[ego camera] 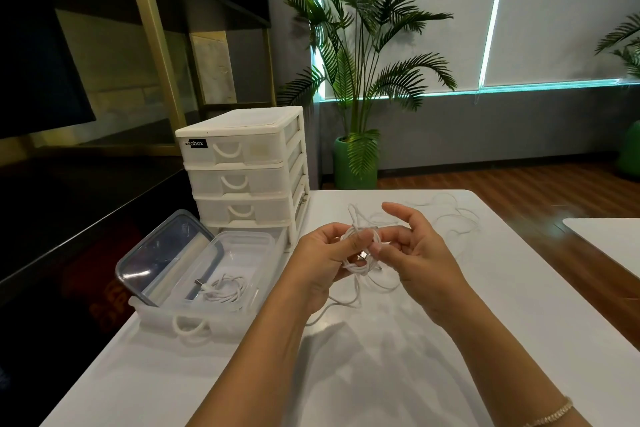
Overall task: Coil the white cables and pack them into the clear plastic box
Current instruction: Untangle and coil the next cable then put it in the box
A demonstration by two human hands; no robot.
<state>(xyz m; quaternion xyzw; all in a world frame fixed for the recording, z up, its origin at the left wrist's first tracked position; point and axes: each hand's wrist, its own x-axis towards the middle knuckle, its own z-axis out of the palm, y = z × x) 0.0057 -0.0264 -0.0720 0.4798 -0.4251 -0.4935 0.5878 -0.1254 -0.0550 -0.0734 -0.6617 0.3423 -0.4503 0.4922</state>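
Cables number three. One coiled cable lies in the clear plastic box, which sits in a pulled-out drawer. The left hand and right hand both grip a second cable. A third loose cable lies on the table.

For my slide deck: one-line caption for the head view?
Both hands, left and right, coil a white cable beside the clear box holding one coiled cable.
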